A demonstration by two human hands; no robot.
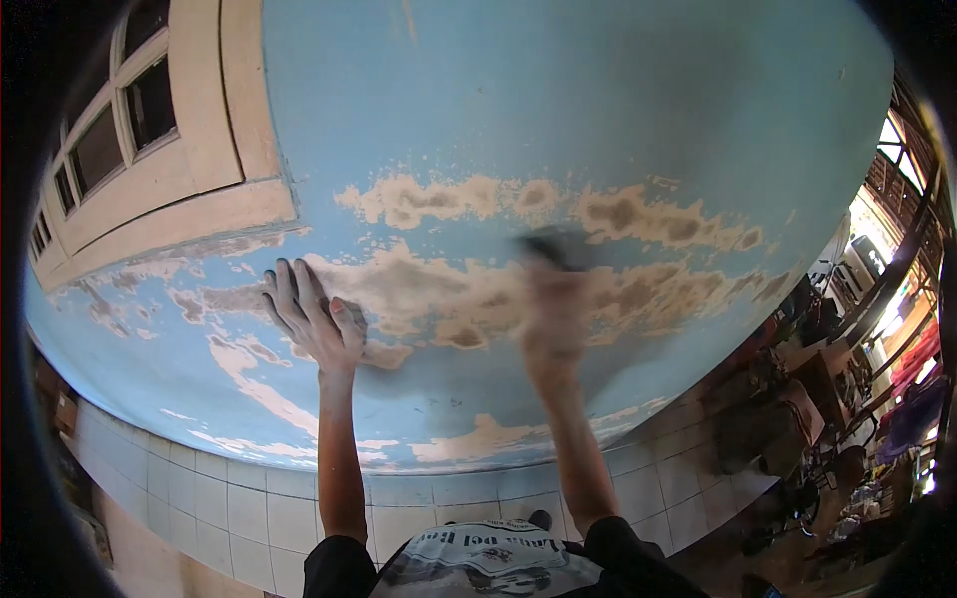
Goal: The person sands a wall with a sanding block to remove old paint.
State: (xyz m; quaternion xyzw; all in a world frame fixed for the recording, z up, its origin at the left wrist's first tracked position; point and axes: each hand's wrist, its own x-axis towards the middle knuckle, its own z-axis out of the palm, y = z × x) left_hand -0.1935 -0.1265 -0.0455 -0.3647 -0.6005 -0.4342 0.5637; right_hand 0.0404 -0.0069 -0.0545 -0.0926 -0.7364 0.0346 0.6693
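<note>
My left hand lies against the blue wall with its fingers stretched out and dusty fingertips. Under and around it the paint is worn away, baring a pale patch with grey-brown spots. My right hand is smeared by motion over the same worn band. At its fingertips is a dark sandpaper-like pad, held to the wall, too blurred to name for sure. A second scraped strip runs across the wall above both hands.
A cream window frame with dark panes stands at the upper left. White floor tiles run along the wall's foot. On the right, a brown box-like piece stands among cluttered household goods, with hanging cloths beyond.
</note>
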